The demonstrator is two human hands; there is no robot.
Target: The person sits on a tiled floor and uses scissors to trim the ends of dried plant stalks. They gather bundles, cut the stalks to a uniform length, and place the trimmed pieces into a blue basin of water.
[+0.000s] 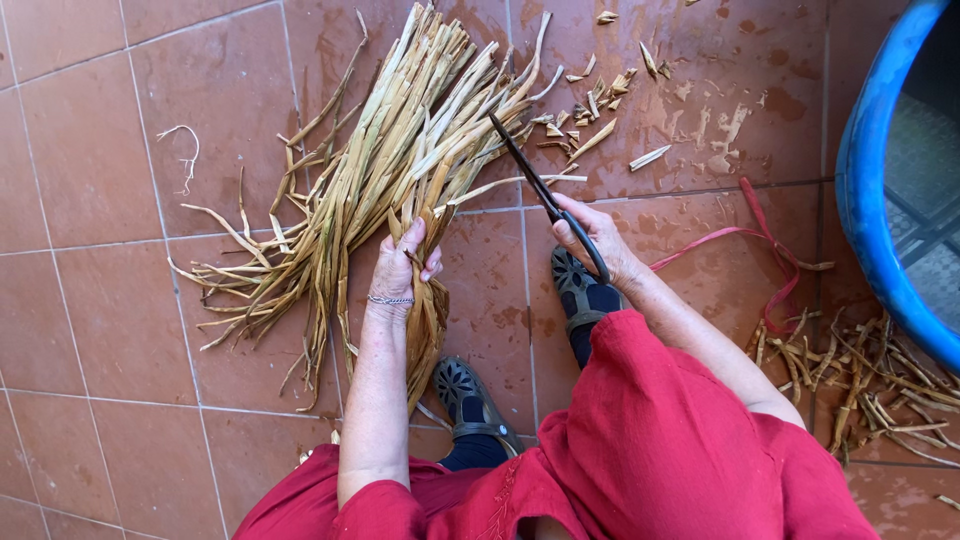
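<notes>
- Underfoot, a floor (90, 150) of large reddish-brown tiles with pale grout lines fills nearly the whole view; it looks scuffed and blotchy, with lighter patches toward the far right.
- On those tiles, near the middle and reaching to the far edge, lies a bundle of dried straw-coloured leaves (400, 150), fanned out wide at the far end and drawn tight at the near end.
- At the bundle's narrow near part, the left hand (403, 268) is clenched around the gathered leaves, a thin bracelet at its wrist.
- To the right of it, the right hand (598, 238) grips the handles of dark scissors (540, 190), whose long blades point far and left into the fanned leaves; whether the blades are parted I cannot tell.
- Short pale leaf trimmings (600, 100) lie scattered on the floor at the far side, right of the bundle.
- A red ribbon (760, 240) loops across the tiles to the right of the scissor hand.
- Along the right edge curves the rim of a blue tub (860, 180).
- Near that tub, on the right, sits a loose heap of cut leaf stubs (880, 385).
- Close to the viewer, two feet in dark patterned sandals (470, 400) stand on the tiles, with red clothing (660, 450) spreading over the near right.
</notes>
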